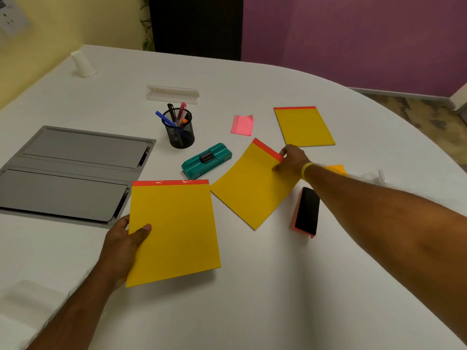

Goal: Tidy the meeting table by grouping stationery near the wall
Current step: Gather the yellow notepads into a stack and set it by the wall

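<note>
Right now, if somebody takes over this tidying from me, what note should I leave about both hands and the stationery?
Left hand holds the near yellow red-topped paper pad by its left edge. Right hand pinches the top corner of the middle yellow red-topped paper pad. The far yellow red-topped paper pad, pink sticky notes, black mesh pen cup, teal plastic eraser and pink-backed black eraser sit spread over the white table. Done: nothing grouped near the yellow wall yet. Left: gather everything there.

matt paper notepad (pixel 174 231) (glossy binding), wire-mesh pen cup (pixel 180 133)
</note>
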{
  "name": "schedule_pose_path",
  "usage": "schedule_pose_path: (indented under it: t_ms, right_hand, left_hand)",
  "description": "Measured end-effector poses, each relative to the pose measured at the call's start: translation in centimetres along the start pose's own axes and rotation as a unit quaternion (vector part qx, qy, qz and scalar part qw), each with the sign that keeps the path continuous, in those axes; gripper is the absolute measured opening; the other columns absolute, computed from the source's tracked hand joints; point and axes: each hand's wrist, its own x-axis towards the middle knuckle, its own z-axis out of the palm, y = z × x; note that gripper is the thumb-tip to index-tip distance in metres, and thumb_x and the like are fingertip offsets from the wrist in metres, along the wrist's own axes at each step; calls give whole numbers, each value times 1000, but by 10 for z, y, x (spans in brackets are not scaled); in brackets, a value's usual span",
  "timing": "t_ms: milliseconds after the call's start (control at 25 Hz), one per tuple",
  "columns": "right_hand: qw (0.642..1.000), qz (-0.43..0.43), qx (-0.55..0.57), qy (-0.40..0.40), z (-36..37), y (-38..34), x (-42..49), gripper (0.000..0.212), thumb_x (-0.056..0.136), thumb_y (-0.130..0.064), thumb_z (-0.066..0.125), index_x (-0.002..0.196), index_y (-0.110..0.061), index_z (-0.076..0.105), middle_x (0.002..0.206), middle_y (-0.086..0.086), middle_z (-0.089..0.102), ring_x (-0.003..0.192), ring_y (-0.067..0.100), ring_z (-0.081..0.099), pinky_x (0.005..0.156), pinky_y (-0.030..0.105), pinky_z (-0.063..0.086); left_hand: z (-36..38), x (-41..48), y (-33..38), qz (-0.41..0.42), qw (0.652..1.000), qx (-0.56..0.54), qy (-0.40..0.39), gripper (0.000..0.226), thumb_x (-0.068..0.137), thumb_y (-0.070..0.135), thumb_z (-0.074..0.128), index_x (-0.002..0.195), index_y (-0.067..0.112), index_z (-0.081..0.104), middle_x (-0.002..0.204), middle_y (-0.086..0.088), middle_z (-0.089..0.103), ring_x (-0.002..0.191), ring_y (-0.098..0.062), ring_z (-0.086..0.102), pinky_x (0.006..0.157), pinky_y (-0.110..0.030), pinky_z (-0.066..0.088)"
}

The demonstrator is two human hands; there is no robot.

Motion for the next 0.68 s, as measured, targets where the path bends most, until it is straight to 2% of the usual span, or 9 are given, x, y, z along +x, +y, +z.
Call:
schedule_pose_path:
  t_ms: [120,200,320,400,560,680]
  right_hand:
    - [995,-64,73,-11,-24,-22,-6,31,77,-14,81,95,-19,56,102,8,60,93,26,56,79,35,49]
    - [989,-111,88,-38,-45,-41,-18,25,82,-13,77,99,-19,59,88,4,60,85,24,56,75,33,48]
    - [978,-175,84,-77,-82,-71,-39,21,90,-15,69,107,-23,60,97,5,62,90,25,58,77,33,51]
    - [971,-208,75,-87,-107,-86,-53,21,92,-18,66,111,-25,60,107,6,63,96,26,61,81,35,53]
    - [964,-220,69,-131,-139,-101,-79,30,95,-20,61,124,-22,61,122,6,60,105,27,61,93,40,52]
    - [962,-215,25,-165,-127,-98,-97,33,93,-25,63,126,-20,64,126,4,60,117,28,57,105,45,46]
  left_hand:
    - [-5,-6,6,6,1000,-3,7,41,95,11,57,135,15,50,121,-13,62,92,-29,64,81,-43,49]
    - [-8,-11,9,9,1000,1,9,41,95,11,56,136,15,50,120,-12,62,89,-26,63,80,-41,48]
    - [-14,-19,15,15,1000,10,14,38,97,11,53,134,13,49,121,-14,61,88,-27,61,79,-41,47]
    - [-18,-23,19,19,1000,14,17,37,98,13,52,134,15,50,127,-17,60,92,-32,61,83,-44,47]
    - [-5,-36,35,19,1000,1,-11,32,101,18,47,132,15,51,122,-14,61,90,-30,62,76,-39,49]
    - [21,-51,49,-2,998,-29,-52,29,101,22,46,129,20,52,123,-11,63,101,-34,63,89,-50,50]
